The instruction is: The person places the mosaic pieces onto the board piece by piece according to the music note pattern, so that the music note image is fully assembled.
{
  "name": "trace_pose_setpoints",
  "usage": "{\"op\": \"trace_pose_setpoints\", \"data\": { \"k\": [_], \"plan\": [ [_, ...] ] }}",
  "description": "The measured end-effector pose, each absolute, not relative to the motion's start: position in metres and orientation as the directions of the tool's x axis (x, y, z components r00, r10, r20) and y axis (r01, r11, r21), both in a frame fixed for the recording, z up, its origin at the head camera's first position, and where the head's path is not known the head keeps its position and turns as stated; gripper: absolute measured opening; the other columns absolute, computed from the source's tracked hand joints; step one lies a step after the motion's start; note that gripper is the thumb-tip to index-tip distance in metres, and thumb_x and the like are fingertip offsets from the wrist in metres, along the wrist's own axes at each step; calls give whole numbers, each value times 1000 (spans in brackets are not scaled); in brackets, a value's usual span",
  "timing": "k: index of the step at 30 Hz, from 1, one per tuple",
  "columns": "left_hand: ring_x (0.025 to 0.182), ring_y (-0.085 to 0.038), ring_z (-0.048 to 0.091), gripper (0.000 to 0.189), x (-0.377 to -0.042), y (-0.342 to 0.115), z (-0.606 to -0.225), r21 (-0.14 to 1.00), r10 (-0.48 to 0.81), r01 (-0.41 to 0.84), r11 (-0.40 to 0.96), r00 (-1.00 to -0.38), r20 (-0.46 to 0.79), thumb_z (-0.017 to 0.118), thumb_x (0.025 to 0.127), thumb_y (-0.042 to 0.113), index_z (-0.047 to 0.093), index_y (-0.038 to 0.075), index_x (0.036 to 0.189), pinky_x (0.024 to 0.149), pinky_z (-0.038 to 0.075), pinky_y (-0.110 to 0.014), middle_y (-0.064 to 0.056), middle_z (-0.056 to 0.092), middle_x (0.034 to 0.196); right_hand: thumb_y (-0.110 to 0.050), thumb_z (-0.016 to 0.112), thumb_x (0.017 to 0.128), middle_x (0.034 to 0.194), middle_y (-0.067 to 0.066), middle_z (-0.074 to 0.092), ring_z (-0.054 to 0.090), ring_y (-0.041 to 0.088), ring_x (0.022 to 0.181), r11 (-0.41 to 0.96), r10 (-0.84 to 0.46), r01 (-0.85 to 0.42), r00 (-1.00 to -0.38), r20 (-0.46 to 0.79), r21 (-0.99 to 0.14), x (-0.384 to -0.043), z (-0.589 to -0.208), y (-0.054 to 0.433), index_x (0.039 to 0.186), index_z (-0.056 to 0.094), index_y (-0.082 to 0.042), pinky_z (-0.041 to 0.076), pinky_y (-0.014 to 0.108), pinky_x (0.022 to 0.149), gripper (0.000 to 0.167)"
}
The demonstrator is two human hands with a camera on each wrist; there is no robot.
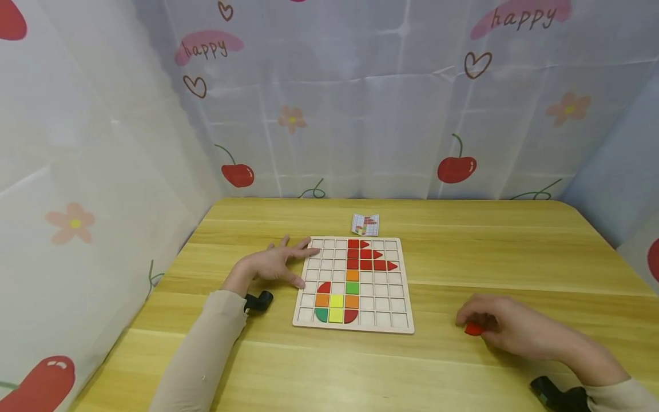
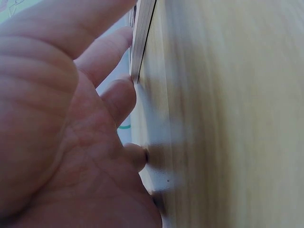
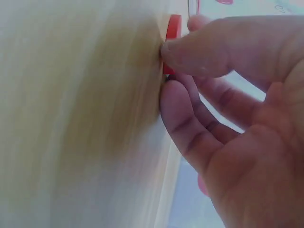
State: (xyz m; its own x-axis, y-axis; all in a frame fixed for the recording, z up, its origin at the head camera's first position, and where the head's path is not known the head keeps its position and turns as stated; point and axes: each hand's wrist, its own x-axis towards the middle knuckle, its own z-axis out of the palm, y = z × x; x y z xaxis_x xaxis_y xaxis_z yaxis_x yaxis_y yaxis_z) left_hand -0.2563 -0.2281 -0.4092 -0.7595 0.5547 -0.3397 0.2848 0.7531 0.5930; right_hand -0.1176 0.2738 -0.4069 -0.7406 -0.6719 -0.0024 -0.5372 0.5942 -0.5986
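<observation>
A wooden grid board (image 1: 381,290) lies flat on the table with red, orange, yellow and green tiles set in some of its squares. At its left edge my left hand (image 1: 275,263) has its fingers spread, the thumb and index fingertip touching the rim. To the right of the board, low at the tabletop, my right hand (image 1: 515,326) pinches a small red tile (image 1: 473,329). The right wrist view shows the thumb across this red tile (image 3: 173,28), which hides part of its shape, with the other fingers bent behind and below.
A small creased pattern card (image 1: 365,225) lies behind the board, printed with a grid and a coloured figure. Bare wooden tabletop (image 1: 360,366) spreads in front of the board. Printed curtains (image 1: 360,114) hang at the back and along both sides of the table.
</observation>
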Motion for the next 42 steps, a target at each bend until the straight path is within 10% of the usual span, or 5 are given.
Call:
{"op": "trace_pose_setpoints", "data": {
  "k": [8, 42],
  "plan": [
    [158, -37, -22, 88, -257, -229, -410, 590, 556, 290, 753, -760, -336, 82, 82, 48, 37, 47, 157, 121, -15, -70, 15, 3, 174, -29, 83, 87, 103, -9, 64, 54, -5, 84, 682, -595, -483, -803, -32, -549, -119, -408, 277, 114, 69, -14, 51, 22, 67, 35],
    [158, -37, -23, 88, -254, -227, -408, 605, 546, 262, 752, -762, -347, 83, 82, 44, 38, 44, 158, 121, -16, -69, 13, 3, 175, -15, 82, 88, 96, -10, 61, 48, -6, 76, 730, -555, -494, -832, 12, -472, -117, -410, 269, 110, 71, -16, 46, 22, 61, 25]
  ]
}}
